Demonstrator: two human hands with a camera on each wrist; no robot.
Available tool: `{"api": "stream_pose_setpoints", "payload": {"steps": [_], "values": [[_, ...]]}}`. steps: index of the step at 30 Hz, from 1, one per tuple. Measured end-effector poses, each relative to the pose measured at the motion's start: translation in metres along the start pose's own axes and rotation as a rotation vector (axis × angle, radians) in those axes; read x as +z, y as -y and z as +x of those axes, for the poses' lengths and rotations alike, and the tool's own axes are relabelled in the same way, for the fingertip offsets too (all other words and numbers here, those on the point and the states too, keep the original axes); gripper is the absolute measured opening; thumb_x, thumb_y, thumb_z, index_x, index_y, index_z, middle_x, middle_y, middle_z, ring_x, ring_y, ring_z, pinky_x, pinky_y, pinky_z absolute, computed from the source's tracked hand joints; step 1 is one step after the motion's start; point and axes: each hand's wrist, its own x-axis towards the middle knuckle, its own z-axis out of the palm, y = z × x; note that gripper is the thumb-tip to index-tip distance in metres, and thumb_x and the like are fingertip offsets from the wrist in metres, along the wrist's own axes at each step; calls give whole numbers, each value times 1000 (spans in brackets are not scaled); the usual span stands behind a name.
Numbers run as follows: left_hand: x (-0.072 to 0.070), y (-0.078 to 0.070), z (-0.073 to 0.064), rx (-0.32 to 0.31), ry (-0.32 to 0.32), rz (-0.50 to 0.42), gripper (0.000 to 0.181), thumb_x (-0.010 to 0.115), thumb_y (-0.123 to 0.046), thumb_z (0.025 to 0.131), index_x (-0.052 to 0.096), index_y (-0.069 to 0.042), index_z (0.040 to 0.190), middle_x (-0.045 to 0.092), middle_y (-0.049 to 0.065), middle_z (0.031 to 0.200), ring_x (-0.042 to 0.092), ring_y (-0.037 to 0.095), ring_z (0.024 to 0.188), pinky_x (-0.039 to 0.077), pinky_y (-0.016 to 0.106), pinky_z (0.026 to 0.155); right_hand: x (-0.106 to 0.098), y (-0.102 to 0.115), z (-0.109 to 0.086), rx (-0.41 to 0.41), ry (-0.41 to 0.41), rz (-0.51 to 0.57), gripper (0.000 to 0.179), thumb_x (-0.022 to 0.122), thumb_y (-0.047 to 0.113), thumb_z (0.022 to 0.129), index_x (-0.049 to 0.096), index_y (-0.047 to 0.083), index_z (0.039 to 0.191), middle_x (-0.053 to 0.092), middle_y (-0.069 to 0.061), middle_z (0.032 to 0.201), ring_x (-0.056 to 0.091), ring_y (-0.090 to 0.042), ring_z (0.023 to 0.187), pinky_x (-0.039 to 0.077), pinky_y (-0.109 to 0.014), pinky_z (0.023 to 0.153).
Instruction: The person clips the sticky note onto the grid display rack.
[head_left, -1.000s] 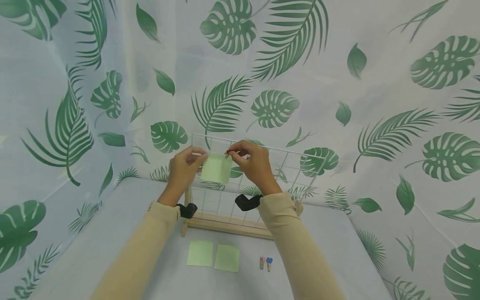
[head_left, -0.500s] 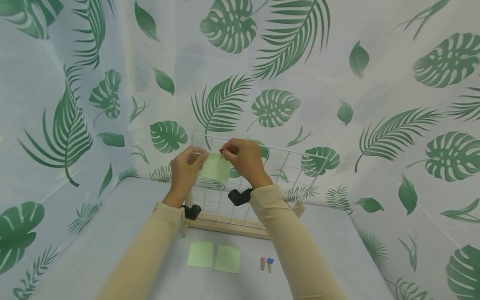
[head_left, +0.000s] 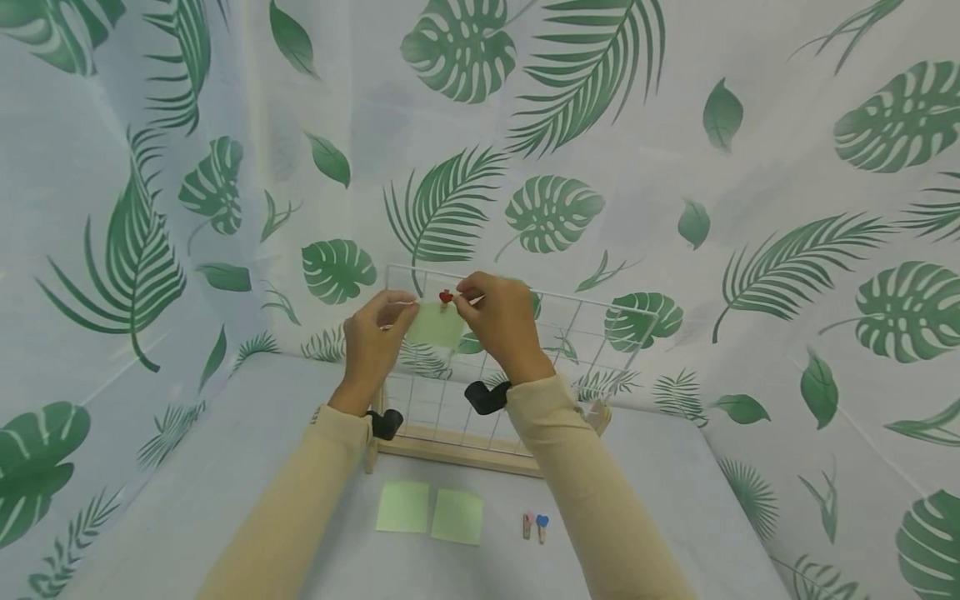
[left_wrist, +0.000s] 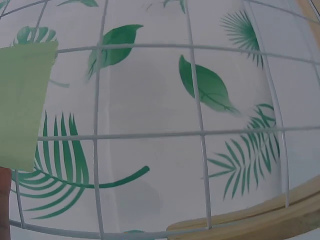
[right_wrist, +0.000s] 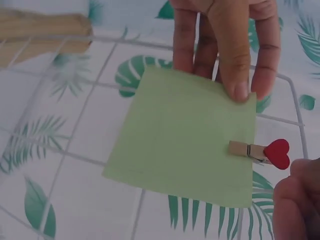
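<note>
A pale green square of paper (head_left: 436, 327) stands against the white wire grid (head_left: 572, 321). My left hand (head_left: 371, 340) pinches one edge of it, with the thumb in front and the fingers behind in the right wrist view. A small wooden clothespin (right_wrist: 257, 153) with a red heart is clipped on the paper's top edge. Whether it also grips a wire, I cannot tell. Close beside the heart is my right hand (head_left: 504, 327), thumb and forefinger slightly apart and off the clothespin. The left wrist view shows the paper (left_wrist: 22, 107) at its left edge.
Two more green paper squares (head_left: 402, 507) lie on the white table before the grid's wooden base (head_left: 457, 454). To their right lie a pink-topped clothespin (head_left: 528, 525) and a blue heart clothespin (head_left: 542, 528). Leaf-printed cloth (head_left: 630, 192) hangs behind.
My right hand moved left with the red heart clothespin, then let go and drew slightly back right. The clothespin stays on the paper. My left hand keeps its hold.
</note>
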Motion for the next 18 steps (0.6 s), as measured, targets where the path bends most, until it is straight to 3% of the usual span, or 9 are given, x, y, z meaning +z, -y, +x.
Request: {"api": "stream_pose_setpoints", "payload": {"steps": [7, 11, 14, 18], "values": [[-6, 1, -6, 85, -79, 53, 14, 78, -4, 97, 78, 1, 110, 81, 18, 101, 80, 35, 88, 66, 47, 79, -3, -14, -13, -9, 0, 153, 15, 78, -2, 96, 78, -6, 111, 79, -20, 96, 79, -34, 80, 66, -44, 73], [-11, 2, -12, 79, -108, 57, 15, 79, -5, 94, 78, 0, 109, 81, 15, 104, 80, 34, 87, 64, 25, 78, -5, -22, -22, 15, 23, 232, 20, 78, -1, 97, 77, -6, 116, 78, -20, 99, 78, -34, 86, 66, -44, 77], [-14, 0, -16, 52, -83, 25, 18, 81, -8, 94, 78, -1, 111, 81, 14, 107, 79, 34, 91, 56, 12, 80, -7, -27, -28, 55, 60, 303, 25, 79, -1, 96, 75, -6, 120, 77, -20, 104, 77, -35, 92, 66, -45, 82], [-21, -6, -23, -9, -8, -22, 24, 83, -11, 94, 78, -2, 115, 81, 14, 110, 78, 34, 96, 55, 13, 81, -10, -31, -35, 96, 119, 406, 29, 80, -2, 95, 73, -6, 123, 76, -21, 110, 77, -37, 97, 65, -45, 88]]}}
